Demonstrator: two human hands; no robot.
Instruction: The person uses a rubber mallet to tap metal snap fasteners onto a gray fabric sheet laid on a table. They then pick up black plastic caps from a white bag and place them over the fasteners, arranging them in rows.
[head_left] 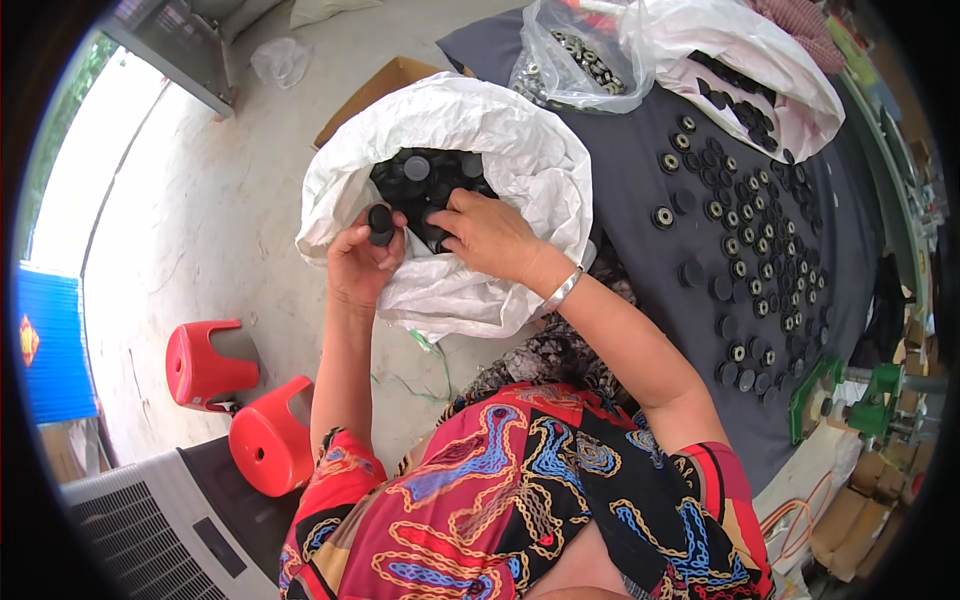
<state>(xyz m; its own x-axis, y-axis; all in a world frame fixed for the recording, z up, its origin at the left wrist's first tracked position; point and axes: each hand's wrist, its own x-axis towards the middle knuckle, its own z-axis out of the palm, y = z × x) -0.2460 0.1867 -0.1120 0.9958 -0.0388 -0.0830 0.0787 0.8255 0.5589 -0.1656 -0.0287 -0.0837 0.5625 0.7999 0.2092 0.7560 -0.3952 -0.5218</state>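
A white woven sack point(540, 150) stands in front of me with its mouth rolled wide, holding many black round plastic parts point(416, 168). At the sack's left rim, my left hand point(362, 262) grips a short black cylindrical part point(380, 224) with a rounded end, held upright between thumb and fingers. My right hand point(488, 235) reaches over the right rim into the mouth, its fingers bent in against the black parts. Whatever sits between those fingertips blends into the dark pile and cannot be made out.
On the right, a dark cloth-covered table point(640, 270) carries scattered black discs and metal-centred rings point(662, 217). Behind are a clear bag of metal rings point(590, 70) and another white sack point(740, 40). Two red stools point(268, 440) stand left; a green metal tool point(875, 400) is at right.
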